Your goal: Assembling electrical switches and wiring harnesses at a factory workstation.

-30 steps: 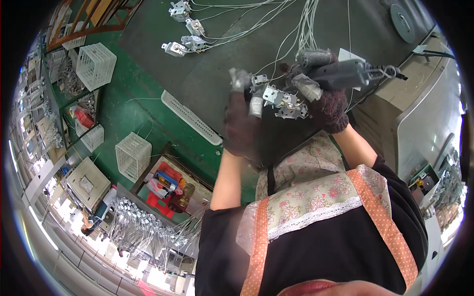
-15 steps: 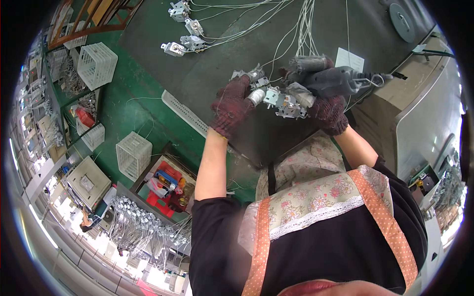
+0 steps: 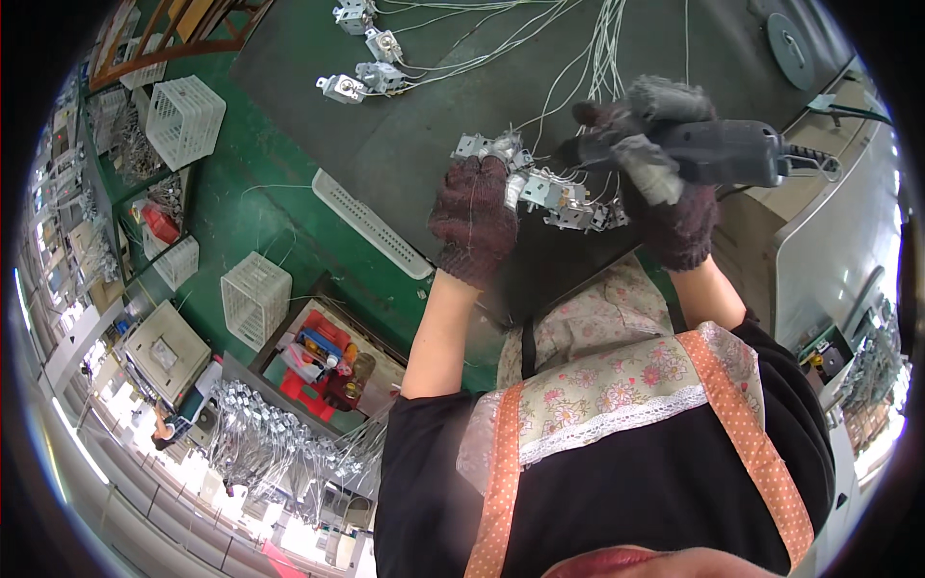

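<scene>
My left hand [image 3: 474, 220], in a maroon knit glove with taped fingertips, is closed around small silvery metal fittings [image 3: 554, 195] with white wires, over the dark table's near edge. More of these fittings stretch in a row from its fingers toward my right hand. My right hand [image 3: 680, 223], gloved and taped likewise, grips a black electric screwdriver [image 3: 725, 152]. The tool lies nearly level; its narrow nose points left, close above the fittings, and a coiled cord leaves its right end. Whether the tip touches a screw cannot be made out.
Several wired metal fittings [image 3: 382, 46] lie at the table's far left, with white wires [image 3: 602, 58] running across it. A grey disc [image 3: 790, 50] sits far right. White crates [image 3: 255, 301] and a box of tools [image 3: 332, 358] stand left, beside a perforated white strip [image 3: 371, 226].
My right hand has shifted right with the screwdriver, which now lies more level. My left hand has moved slightly right and turned, its back now showing, still holding the fittings.
</scene>
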Motion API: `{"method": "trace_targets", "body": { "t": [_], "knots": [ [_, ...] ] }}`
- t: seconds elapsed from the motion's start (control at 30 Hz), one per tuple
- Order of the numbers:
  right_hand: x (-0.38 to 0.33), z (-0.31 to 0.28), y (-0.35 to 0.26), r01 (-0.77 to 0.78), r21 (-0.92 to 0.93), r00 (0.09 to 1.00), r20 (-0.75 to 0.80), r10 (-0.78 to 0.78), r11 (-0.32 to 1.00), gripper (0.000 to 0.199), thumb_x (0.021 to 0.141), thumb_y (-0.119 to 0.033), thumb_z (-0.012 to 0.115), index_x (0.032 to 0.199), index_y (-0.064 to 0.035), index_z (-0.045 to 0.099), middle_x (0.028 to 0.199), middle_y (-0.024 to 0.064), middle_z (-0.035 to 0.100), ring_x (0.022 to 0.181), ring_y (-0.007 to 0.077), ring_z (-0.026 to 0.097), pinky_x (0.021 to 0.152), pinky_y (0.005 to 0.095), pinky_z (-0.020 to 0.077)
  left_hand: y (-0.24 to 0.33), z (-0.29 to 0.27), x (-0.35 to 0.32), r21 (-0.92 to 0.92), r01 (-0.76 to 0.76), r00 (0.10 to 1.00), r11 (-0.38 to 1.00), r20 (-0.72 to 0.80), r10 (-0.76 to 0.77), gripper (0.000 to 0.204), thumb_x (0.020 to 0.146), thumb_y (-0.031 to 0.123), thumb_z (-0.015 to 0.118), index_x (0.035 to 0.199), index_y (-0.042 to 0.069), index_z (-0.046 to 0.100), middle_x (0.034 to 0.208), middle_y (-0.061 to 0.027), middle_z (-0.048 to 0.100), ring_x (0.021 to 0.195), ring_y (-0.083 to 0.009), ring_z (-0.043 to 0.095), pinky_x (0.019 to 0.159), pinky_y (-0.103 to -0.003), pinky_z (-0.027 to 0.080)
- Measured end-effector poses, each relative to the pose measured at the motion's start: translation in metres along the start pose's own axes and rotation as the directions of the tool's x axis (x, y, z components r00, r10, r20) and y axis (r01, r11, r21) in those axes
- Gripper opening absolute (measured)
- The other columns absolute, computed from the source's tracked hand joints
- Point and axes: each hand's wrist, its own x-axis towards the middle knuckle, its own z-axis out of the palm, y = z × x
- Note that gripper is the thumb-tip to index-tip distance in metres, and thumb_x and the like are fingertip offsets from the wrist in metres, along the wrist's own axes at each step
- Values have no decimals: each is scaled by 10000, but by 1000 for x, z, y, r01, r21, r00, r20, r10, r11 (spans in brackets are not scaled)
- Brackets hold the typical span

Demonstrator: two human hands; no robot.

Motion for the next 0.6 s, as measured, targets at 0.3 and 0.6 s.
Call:
{"method": "trace_targets", "body": {
  "t": [0.3, 0.6],
  "knots": [
    [18, 31, -43, -44, 196, 999, -14, 47, 980, 313, 895, -220, 633, 1145, -43, 570, 1067, 74, 645, 985, 167, 615, 871, 314, 508, 1, 7, -4, 54, -44, 999, 998, -19, 45, 275, 753, 125, 622, 1005, 22, 587, 952, -163, 592, 888, -366, 575, 733, -469, 482],
    [26, 33, -50, -82, 30, 995, -54, 83, 996, 277, 868, -276, 692, 1037, -62, 646, 1012, 42, 663, 936, 149, 625, 845, 290, 511, -1, 9, 3, 51, -123, 991, 991, -44, 125, 196, 833, 164, 627, 962, 19, 599, 911, -163, 612, 857, -369, 589, 709, -458, 487]
  ]
}}
